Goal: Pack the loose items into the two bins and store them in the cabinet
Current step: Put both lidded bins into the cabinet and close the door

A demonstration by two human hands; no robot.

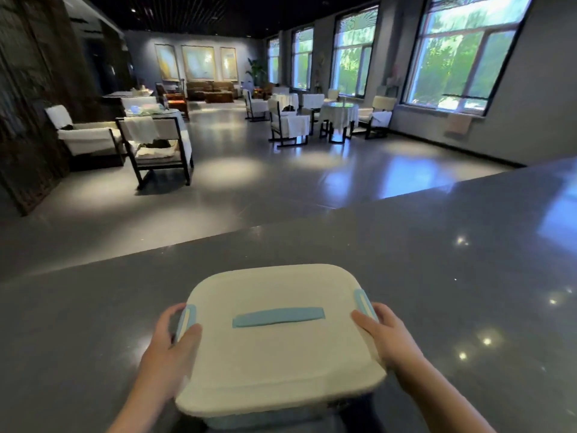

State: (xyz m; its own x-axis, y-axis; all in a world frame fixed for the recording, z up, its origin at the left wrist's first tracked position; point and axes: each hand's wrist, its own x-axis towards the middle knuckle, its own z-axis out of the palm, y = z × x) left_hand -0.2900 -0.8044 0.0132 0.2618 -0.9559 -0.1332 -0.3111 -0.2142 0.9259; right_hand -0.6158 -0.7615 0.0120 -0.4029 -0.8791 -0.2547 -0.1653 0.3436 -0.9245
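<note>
Dark grey surface (437, 276) fills lower half of frame, lounge chairs and windows above. White lidded bin (281, 339) at lower centre, near the surface's near edge, whether resting or lifted unclear. Long axis runs left-right, blue top handle (278, 317) along it. Left hand (170, 345) grips left latch, right hand (385, 332) grips right latch, both equally near. Cabinet not in view.

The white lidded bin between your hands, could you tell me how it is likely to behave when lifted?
The bin looks like rigid plastic, so it should hold its shape. With the left hand and right hand gripping opposite sides, it should stay level. Its weight is unclear, the contents being hidden.
</note>
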